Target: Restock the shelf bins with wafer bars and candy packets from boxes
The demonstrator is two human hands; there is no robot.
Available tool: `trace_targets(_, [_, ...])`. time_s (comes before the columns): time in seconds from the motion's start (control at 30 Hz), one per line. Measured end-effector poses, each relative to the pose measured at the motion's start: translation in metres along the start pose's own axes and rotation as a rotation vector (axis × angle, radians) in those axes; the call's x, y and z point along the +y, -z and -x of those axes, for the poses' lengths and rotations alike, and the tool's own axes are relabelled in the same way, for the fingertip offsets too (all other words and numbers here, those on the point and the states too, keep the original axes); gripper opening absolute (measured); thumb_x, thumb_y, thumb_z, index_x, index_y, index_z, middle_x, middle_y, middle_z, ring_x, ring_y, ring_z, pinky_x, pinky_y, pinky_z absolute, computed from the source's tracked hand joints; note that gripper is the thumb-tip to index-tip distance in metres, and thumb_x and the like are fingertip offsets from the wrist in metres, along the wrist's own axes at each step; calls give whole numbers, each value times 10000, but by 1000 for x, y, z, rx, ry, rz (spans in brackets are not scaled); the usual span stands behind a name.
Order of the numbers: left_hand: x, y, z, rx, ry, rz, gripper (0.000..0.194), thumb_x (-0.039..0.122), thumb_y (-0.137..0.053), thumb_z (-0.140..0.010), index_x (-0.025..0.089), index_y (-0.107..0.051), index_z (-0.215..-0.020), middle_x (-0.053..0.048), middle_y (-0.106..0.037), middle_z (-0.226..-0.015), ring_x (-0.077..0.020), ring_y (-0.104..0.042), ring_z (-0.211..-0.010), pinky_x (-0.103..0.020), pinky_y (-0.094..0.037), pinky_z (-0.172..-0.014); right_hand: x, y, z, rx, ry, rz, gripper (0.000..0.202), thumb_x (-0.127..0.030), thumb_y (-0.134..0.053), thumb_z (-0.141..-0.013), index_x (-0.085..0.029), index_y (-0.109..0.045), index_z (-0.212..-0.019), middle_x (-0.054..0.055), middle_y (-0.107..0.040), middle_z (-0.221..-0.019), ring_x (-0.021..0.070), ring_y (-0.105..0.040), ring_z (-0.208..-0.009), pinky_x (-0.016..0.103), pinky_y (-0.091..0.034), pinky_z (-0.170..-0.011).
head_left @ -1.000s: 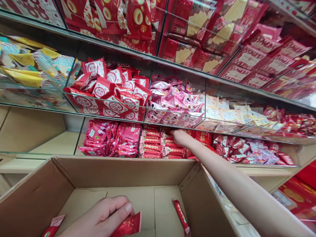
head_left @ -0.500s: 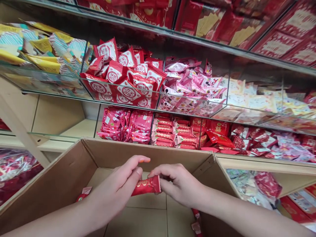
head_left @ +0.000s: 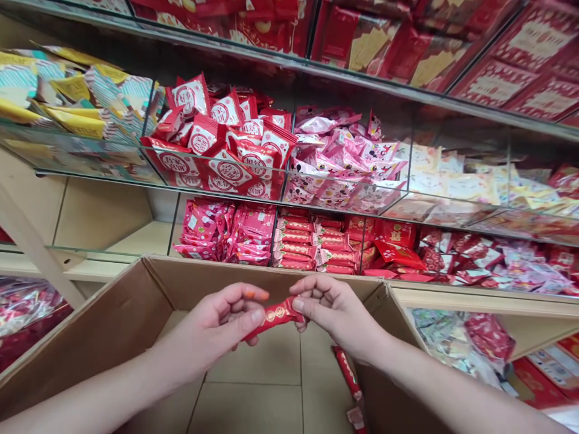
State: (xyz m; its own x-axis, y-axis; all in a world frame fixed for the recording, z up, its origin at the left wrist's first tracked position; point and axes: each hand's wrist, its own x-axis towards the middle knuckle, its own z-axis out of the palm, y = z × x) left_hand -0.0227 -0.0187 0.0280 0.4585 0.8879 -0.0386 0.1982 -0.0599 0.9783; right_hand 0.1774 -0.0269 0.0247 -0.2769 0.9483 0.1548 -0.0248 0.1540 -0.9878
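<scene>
Gripping red-wrapped bar (head_left: 277,314) at both ends: slip/tear risk

L to R: pinching near end w/ left hand (head_left: 217,322), thumb on top; pinching other end w/ right hand (head_left: 330,307), right end higher. Held over cardboard box (head_left: 104,328). Could slip from under left thumb if pinch loosens, & drop in box. Could tear at right end if twisted or pulled opp. ways. Could knock box's far rim if pushed fwd too low.

Counts, L to R: 1 box; 2 stacks pink floral pkts (head_left: 205,223), lower shelf (head_left: 140,237); 1 bar held; 2 columns similar bars (head_left: 295,248), pcs. uncountable (overlap); in box, min. 1 loose bar (head_left: 346,371), poss. 2, can't tell.
</scene>
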Motion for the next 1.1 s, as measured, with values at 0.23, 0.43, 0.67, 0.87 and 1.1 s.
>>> trace_targets(0.23, [-4, -3, -8, 8, 92, 33, 319, 424, -678, -648, 173, -545, -792, 55, -506, -587, -94, -459, -543, -225, -359, -513, -1, 4, 6, -241, 675, 1071, 200, -281, -529, -843, -152, -543, -995, 90, -609, -986, 183, -493, -948, 355, -365, -868])
trace_targets(0.43, [-1, -7, -7, 29, 116, 68, 453, 509, -558, -718, 233, -451, -1061, 3, -589, -812, -148, -551, -682, -242, -397, -537, -12, 26, -10, -21, 571, 1408, 178, -177, -410, -878, -142, -564, -959, 87, -624, -865, 182, -496, -847, 313, -396, -786])
trace_targets(0.67, [-1, -4, -3, -100, 156, 26, 344, 424, -539, -743, 219, -463, -1009, 7, -564, -823, -127, -530, -663, -235, -362, -548, -31, 100, -68, 403, -35, 1864, 250, -211, -355, -894, -105, -577, -937, 153, -625, -860, 259, -554, -859, 311, -458, -639])
trace_targets(0.87, [-13, -13, -1, -213, 166, -3, 293, 444, -530, -740, 195, -505, -894, 10, -528, -771, -128, -502, -670, -252, -384, -618, -26, 114, -100, 347, -63, 1896, 327, -115, -322, -877, -98, -533, -1126, 225, -556, -1102, 275, -539, -1010, 348, -461, -743])
trace_targets(1.1, [-29, -13, 4, -268, 174, -325, 176, 362, -501, -761, 222, -579, -835, 44, -523, -675, -126, -471, -648, -211, -376, -596, -23, 112, -116, 331, -42, 1895, 362, -115, -315, -881, -110, -507, -1188, 210, -526, -1156, 271, -524, -1020, 356, -442, -790])
